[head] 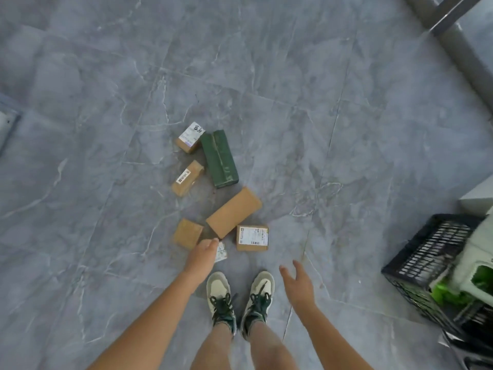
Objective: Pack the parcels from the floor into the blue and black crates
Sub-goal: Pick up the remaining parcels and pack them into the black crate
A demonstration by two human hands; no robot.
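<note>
Just under L hand (204,253): small parcel (221,252)

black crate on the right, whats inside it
The black crate holds pale and bright green packages, blurred, so I cannot tell what they are. They cover its floor and far side.

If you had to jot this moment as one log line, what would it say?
left hand reaching over small parcel | right hand open, empty | green box on floor | black crate at right
</note>
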